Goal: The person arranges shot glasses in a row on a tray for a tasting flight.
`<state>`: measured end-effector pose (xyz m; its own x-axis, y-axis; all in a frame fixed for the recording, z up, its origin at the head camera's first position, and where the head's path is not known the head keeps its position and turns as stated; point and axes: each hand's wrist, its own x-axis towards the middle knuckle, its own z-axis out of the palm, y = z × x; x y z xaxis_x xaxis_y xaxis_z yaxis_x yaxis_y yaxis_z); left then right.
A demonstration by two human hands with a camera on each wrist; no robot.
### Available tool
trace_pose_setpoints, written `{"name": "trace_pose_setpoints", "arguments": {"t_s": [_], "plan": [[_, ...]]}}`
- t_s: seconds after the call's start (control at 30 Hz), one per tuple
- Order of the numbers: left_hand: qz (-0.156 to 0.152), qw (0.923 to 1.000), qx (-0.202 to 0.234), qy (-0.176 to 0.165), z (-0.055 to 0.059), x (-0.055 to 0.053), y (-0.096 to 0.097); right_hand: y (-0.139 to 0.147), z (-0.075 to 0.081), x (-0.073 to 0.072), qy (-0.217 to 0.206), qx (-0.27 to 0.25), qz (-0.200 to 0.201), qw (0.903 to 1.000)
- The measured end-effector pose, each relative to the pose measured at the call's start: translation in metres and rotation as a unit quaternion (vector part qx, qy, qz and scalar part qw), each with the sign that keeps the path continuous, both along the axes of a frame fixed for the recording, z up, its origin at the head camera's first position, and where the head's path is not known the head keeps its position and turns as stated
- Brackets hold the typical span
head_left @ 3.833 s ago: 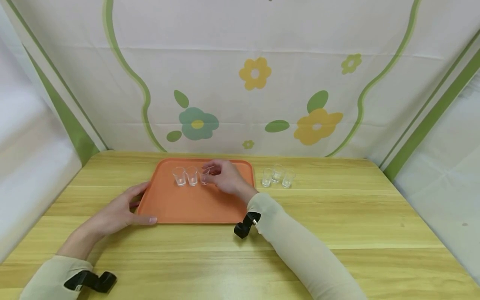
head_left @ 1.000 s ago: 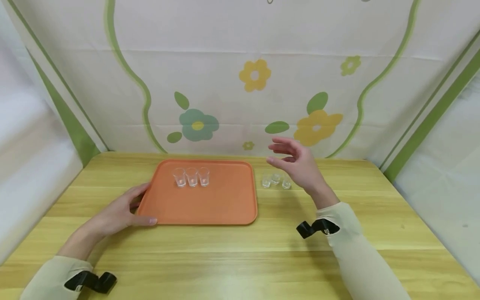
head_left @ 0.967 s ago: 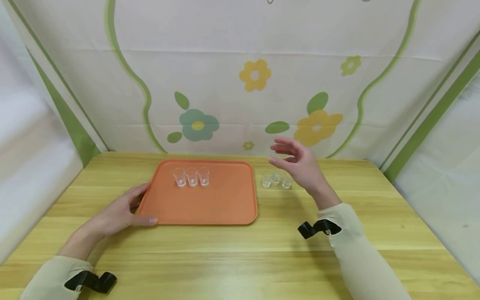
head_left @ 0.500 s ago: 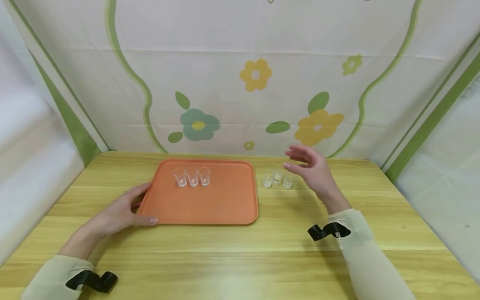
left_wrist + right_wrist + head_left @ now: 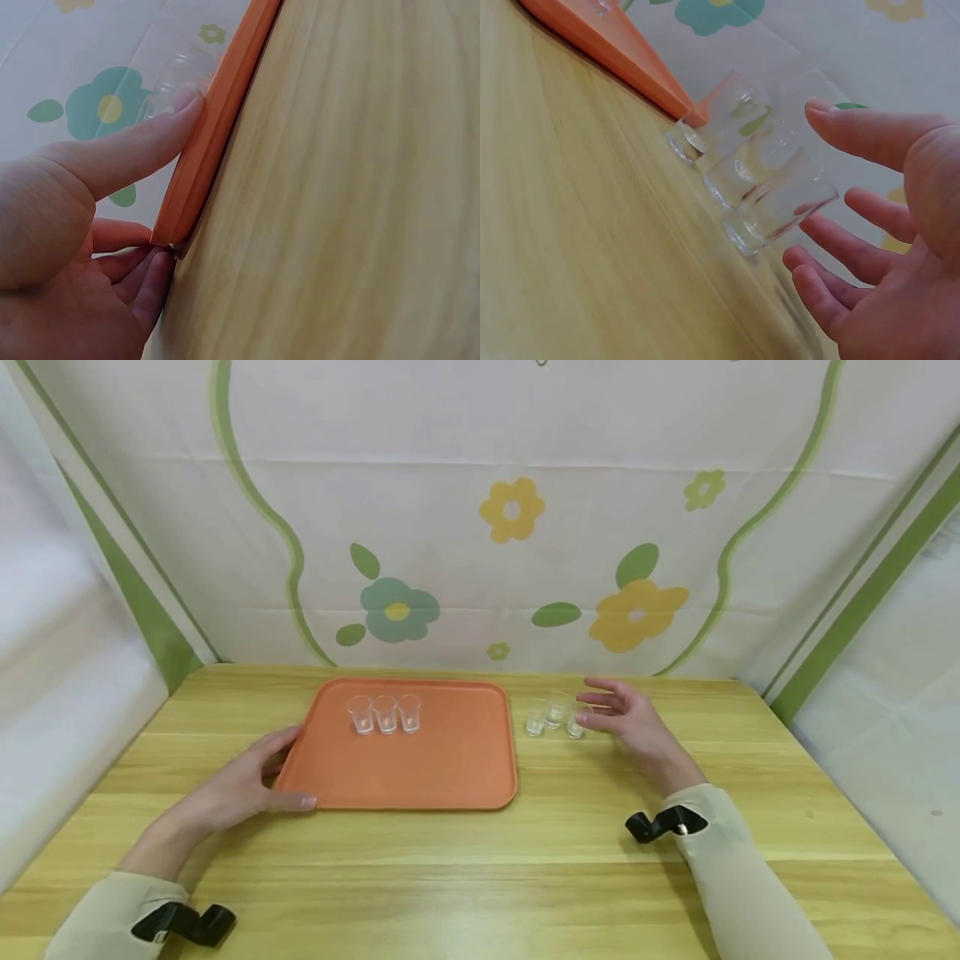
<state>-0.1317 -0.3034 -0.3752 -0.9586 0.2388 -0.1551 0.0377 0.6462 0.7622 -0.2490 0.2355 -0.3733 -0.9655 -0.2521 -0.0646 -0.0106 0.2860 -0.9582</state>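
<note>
My left hand (image 5: 232, 785) holds the near left corner of an orange tray (image 5: 405, 772). In the left wrist view its thumb (image 5: 142, 146) lies along the tray's rim and the fingers bend at the corner. On the tray stand three clear shot glasses (image 5: 386, 714) in a row. My right hand (image 5: 637, 727) is at the rightmost of three more shot glasses, its thumb and fingers spread apart. In the right wrist view that nearest glass (image 5: 780, 206) stands upright just beyond the fingertips, overlapped by one finger, with the other two glasses (image 5: 716, 120) behind it.
The wooden table (image 5: 450, 877) runs under tray and glasses. A white cloth backdrop (image 5: 450, 427) with printed flowers rises along its back edge, and white cloth also flanks both sides. Black cameras (image 5: 663, 822) sit on both wrists.
My right hand has let go of the third glass on the tray, moved right above the other glasses, then lowered beside the rightmost one. My left hand has stayed at the tray corner.
</note>
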Motion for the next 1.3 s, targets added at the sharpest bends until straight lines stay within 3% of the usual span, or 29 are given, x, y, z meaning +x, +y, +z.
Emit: {"name": "trace_pose_setpoints", "arguments": {"t_s": [0.6,1.3], "plan": [[0.0,1.0,-0.002,0.001,-0.001,0.003,-0.003,0.002,-0.016,-0.006,-0.024,-0.009,0.016,0.9995],[-0.004,1.0,-0.001,0.002,-0.002,0.001,-0.002,0.004,-0.02,-0.006,-0.011,0.006,-0.016,0.9998]]}}
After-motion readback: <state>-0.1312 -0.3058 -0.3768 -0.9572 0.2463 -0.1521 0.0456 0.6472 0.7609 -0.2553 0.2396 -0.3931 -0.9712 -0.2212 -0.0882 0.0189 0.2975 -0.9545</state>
